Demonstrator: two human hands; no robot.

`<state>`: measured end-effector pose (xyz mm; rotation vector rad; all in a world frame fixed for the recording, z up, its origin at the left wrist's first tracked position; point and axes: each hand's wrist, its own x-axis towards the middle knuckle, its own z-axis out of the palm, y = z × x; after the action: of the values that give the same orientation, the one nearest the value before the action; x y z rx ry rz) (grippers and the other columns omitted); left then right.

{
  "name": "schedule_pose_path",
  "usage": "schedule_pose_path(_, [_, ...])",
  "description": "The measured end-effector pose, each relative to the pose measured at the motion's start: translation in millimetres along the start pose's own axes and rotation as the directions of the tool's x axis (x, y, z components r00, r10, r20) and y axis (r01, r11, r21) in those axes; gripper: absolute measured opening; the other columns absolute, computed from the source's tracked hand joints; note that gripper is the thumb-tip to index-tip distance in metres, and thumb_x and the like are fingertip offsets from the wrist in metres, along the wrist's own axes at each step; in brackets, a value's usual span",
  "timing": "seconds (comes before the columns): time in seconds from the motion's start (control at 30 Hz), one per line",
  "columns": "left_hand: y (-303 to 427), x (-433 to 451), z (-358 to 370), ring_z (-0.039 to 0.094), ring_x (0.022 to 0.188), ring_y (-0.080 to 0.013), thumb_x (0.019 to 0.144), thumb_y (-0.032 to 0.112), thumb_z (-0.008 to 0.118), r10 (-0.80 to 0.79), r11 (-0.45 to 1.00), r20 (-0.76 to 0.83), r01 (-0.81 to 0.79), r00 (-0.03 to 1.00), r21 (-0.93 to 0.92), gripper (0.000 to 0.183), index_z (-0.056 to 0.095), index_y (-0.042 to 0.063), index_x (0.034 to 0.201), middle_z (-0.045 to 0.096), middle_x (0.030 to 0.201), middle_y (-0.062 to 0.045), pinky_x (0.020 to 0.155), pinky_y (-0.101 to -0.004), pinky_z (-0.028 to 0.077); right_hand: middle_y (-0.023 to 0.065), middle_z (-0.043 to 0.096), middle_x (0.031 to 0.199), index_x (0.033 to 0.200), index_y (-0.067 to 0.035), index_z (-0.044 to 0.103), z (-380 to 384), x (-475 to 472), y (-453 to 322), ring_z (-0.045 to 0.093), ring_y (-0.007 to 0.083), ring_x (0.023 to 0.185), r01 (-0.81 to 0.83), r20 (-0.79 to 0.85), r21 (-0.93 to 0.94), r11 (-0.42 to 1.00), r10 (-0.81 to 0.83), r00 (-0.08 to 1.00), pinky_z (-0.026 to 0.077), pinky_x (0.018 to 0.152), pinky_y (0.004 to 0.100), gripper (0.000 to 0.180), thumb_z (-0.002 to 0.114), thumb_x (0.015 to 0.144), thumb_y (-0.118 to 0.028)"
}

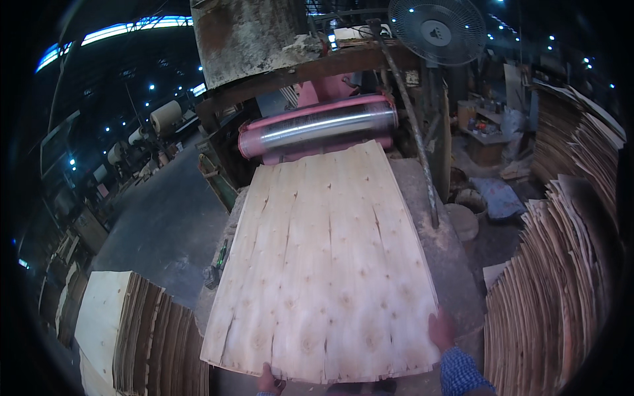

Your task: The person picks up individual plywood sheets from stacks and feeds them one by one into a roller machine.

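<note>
A pale wood veneer sheet [322, 257] with knots and narrow splits lies before me, its far edge just in front of a shiny metal roller [327, 123] with pink ends. Other sheet edges show beneath its near left corner. My left hand [268, 380] is at the near edge, its thumb on top and its fingers mostly hidden below. On the right side, near the corner, my right hand [441, 329] rests against the sheet's edge; whether its fingers are closed on it is not plain.
Tall stacks of veneer stand at the right [545, 282] and at the lower left [148, 336]. A metal rod [411, 119] leans beside the roller, under a fan [437, 32]. A green-handled tool [221, 252] lies left of the sheet. Buckets and a sack [498, 198] stand at the right.
</note>
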<state>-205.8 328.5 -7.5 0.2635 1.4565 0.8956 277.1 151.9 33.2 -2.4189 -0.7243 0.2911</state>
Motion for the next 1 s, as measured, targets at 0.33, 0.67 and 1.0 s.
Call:
schedule_pose_path(0.33, [-13, 33, -14, 0.034, 0.037, -0.0133, 0.087, 0.063, 0.053, 0.060, 0.980, 0.075, -0.073, 0.995, 0.184, 0.050, 0.049, 0.018, 0.067, 0.040, 0.050, 0.001, 0.033, -0.0271, 0.021, 0.0246, 0.053, 0.128, 0.135, -0.003, 0.044, 11, 10, 5, 0.052, 0.0407, 0.116, -0.074, -0.009, 0.074, 0.994, 0.075, 0.997, 0.040, 0.100, 0.0476, 0.054, 0.051, 0.091, -0.034])
schedule_pose_path(0.67, [0, 84, -34, 0.061, 0.098, -0.0296, 0.086, 0.067, 0.050, 0.139, 0.939, 0.233, -0.053, 0.963, -0.341, 0.075, 0.046, 0.009, 0.133, 0.062, 0.114, -0.011, 0.071, -0.0455, 0.054, 0.0273, 0.057, 0.120, 0.126, 0.002, 0.049, -9, 3, -15, 0.054, 0.0426, 0.113, -0.105, -0.032, -0.091, 0.990, 0.102, 0.994, 0.043, 0.096, 0.0482, 0.048, 0.049, 0.092, -0.032])
schedule_pose_path(1.0, [-13, 56, -56, 0.043, 0.127, -0.0319, 0.087, 0.062, 0.049, 0.365, 0.846, 0.492, -0.502, 0.790, 0.178, 0.087, 0.016, 0.013, 0.151, 0.035, 0.146, -0.018, 0.104, -0.0508, 0.039, 0.0292, 0.057, 0.118, 0.118, 0.002, 0.052, 9, 3, -9, 0.056, 0.0446, 0.107, -0.244, -0.119, -0.205, 0.948, 0.223, 0.967, 0.044, 0.094, 0.0497, 0.046, 0.045, 0.095, -0.037])
